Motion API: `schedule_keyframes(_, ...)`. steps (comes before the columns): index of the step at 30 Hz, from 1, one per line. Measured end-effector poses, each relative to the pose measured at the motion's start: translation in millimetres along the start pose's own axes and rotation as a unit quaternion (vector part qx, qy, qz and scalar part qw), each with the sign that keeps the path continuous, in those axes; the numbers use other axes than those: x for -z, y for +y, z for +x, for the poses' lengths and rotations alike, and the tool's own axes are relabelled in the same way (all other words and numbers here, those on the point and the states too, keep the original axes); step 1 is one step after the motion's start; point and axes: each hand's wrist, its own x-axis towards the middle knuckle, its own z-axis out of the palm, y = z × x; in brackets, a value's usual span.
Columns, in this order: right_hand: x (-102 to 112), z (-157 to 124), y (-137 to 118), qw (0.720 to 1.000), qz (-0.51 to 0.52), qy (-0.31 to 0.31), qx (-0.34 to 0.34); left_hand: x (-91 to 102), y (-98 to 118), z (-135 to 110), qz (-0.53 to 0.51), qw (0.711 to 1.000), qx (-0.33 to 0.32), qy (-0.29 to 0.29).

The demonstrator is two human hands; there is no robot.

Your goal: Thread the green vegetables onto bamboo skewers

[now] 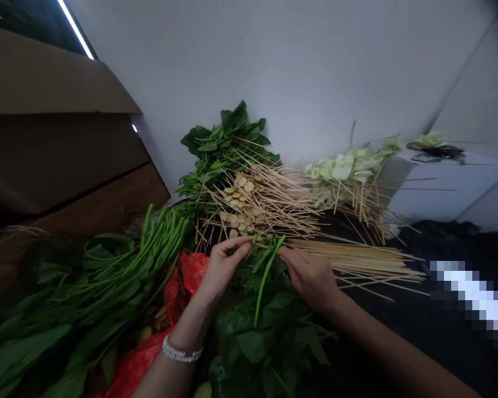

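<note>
My left hand [228,265] is closed, thumb and finger pinching a leafy green [266,276] whose bright stem hangs down. Across from it, my right hand [311,276] is closed around what looks like a thin bamboo skewer, which runs toward the left fingertips; its grip is partly hidden. Below both hands lies a pile of dark green leaves [257,342]. Just right of my right hand, a bundle of loose bamboo skewers [369,258] lies flat. Skewers threaded with pale round slices [244,188] are heaped beyond my hands.
Long-stemmed greens [120,276] spread on the left beside a red plastic bag [195,268]. Skewered greens [228,138] are stacked at the back against a pale wall [274,66]. Skewered cabbage-like leaves [348,166] stand at back right. A cardboard box [45,160] is at left.
</note>
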Motion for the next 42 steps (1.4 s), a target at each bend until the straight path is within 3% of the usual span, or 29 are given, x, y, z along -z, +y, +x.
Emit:
schedule_keyframes(4, 0, 0, -2, 1.0, -0.002, 0.001, 0.012, 4.5, 1, 1, -0.029, 0.998, 0.047, -0.016)
schedule_keyframes(9, -1, -3, -2, 1.0, -0.014, 0.002, 0.019, 5.2, 1, 2, -0.017, 0.998, 0.056, -0.025)
schedule_keyframes(16, 0, -2, -4, 0.999, -0.026, -0.001, 0.021, 4.1, 4, 1, -0.002, 0.999, 0.045, -0.023)
schedule_keyframes(22, 2, -2, -8, 0.999, -0.031, -0.002, 0.042, -3.6, -3, -3, 0.028, 0.995, 0.013, -0.1)
schedule_keyframes(25, 3, -1, -5, 0.998, -0.046, 0.005, 0.048, -7.3, -3, -4, 0.026, 0.995, 0.003, -0.101)
schedule_keyframes(28, 7, 3, 5, 0.998, -0.045, 0.03, 0.025, -5.7, -4, -2, 0.026, 0.996, 0.004, -0.081)
schedule_keyframes(33, 23, 14, 28, 0.99, -0.032, 0.102, -0.089, -1.4, -13, 2, 0.062, 0.996, -0.003, -0.068)
schedule_keyframes(35, 29, 17, 34, 0.984, -0.028, 0.112, -0.134, -2.6, -15, 1, 0.149, 0.982, -0.066, -0.091)
schedule_keyframes(38, 35, 20, 38, 0.975, -0.014, 0.113, -0.19, -7.1, -16, -5, 0.331, 0.917, -0.181, -0.13)
schedule_keyframes(40, 35, 20, 38, 0.972, 0.003, 0.11, -0.209, -10.4, -17, -9, 0.418, 0.871, -0.217, -0.142)
schedule_keyframes(42, 34, 20, 38, 0.971, 0.017, 0.111, -0.21, -13.1, -19, -13, 0.451, 0.85, -0.224, -0.155)
